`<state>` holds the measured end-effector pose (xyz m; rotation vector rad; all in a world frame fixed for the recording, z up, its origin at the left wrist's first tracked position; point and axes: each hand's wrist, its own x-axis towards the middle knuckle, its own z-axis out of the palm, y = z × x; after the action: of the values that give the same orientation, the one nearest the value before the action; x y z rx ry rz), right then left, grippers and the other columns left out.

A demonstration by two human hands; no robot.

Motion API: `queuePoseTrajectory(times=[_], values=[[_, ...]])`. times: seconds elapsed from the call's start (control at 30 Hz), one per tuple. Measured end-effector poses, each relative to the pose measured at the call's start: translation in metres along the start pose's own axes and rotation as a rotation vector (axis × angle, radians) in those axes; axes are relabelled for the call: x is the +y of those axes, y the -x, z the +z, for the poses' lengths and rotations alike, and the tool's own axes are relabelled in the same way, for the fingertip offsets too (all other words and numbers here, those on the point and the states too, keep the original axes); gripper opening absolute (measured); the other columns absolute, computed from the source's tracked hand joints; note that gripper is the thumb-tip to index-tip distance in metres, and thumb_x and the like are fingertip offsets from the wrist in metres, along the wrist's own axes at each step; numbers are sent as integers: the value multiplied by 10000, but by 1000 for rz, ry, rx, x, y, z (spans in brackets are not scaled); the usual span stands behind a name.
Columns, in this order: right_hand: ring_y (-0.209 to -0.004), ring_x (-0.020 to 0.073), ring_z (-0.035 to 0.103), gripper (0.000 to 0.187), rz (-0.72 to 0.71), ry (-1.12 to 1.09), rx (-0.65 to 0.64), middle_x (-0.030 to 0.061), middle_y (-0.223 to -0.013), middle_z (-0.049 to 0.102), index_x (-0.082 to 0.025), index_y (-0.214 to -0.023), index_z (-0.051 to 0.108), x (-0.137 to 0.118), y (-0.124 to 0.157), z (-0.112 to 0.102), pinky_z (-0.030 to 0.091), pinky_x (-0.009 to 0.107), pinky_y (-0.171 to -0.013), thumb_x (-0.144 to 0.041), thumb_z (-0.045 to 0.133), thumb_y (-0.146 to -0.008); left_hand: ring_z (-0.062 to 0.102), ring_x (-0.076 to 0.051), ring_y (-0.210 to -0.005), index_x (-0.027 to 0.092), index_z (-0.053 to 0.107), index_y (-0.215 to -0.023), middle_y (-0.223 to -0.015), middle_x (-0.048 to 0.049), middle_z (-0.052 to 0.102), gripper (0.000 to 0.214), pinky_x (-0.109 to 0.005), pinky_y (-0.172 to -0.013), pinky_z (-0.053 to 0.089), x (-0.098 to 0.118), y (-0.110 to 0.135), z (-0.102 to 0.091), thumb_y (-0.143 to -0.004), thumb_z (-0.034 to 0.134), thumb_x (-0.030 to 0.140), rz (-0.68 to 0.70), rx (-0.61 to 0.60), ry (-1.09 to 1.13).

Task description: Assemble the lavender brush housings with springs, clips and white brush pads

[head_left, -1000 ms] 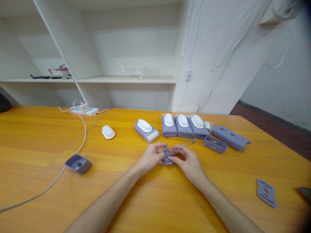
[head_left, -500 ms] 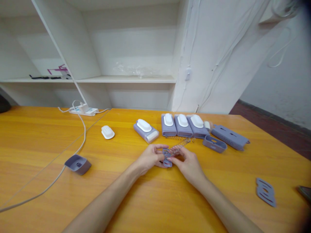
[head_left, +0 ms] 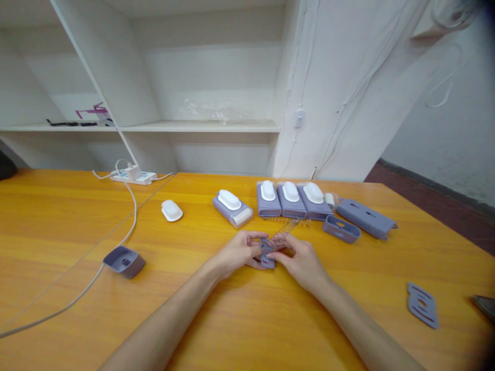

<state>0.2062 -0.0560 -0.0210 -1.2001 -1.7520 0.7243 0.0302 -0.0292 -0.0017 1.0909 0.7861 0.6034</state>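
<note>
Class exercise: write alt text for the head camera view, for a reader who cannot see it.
Two bare hands meet over an orange table: the left hand and right hand hold a small lilac plate with a wire spring. Behind lie lilac cases with white buttons.

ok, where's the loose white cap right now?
Head view: the white cap lies alone on the table, left of centre, between the power strip and the angled purple unit.

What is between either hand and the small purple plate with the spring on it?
Nothing visible. The left hand and the right hand both pinch the purple plate directly, with the spring running from it toward the row of purple cases.
</note>
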Motion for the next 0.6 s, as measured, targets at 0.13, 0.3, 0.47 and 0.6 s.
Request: queuePoseTrajectory(times=[0.13, 0.3, 0.47, 0.6], values=[[-842, 200, 671, 187, -14, 60, 22, 18, -899, 716, -236, -899, 617, 0, 1, 2, 519, 340, -799, -240, 672, -721, 666, -190, -778, 118, 516, -1210, -1051, -163, 650, 551, -353, -733, 536, -2, -1, -2, -693, 676, 222, 23, -34, 9], [-858, 188, 664, 176, -40, 85, -6, 15, -917, 712, -234, -907, 611, -1, 1, 1, 500, 306, -802, -224, 659, -738, 658, -159, -727, 136, 582, -1143, -1016, -132, 665, 466, -331, -715, 539, -3, -1, -2, -689, 663, 205, 50, -54, -9], [-825, 181, 632, 158, -26, 136, -4, 9, -870, 679, -219, -888, 597, -4, 0, 1, 469, 300, -779, -197, 647, -740, 656, -160, -689, 126, 567, -1158, -886, -108, 687, 514, -323, -697, 536, 2, 1, 1, -651, 654, 134, 27, -25, -3], [-806, 172, 606, 176, -2, 110, 17, -15, -836, 645, -224, -865, 575, -6, 0, 3, 450, 288, -757, -192, 660, -715, 661, -173, -686, 115, 538, -1180, -867, -109, 685, 555, -337, -695, 535, 3, 1, 5, -634, 637, 92, 30, 2, 11]])
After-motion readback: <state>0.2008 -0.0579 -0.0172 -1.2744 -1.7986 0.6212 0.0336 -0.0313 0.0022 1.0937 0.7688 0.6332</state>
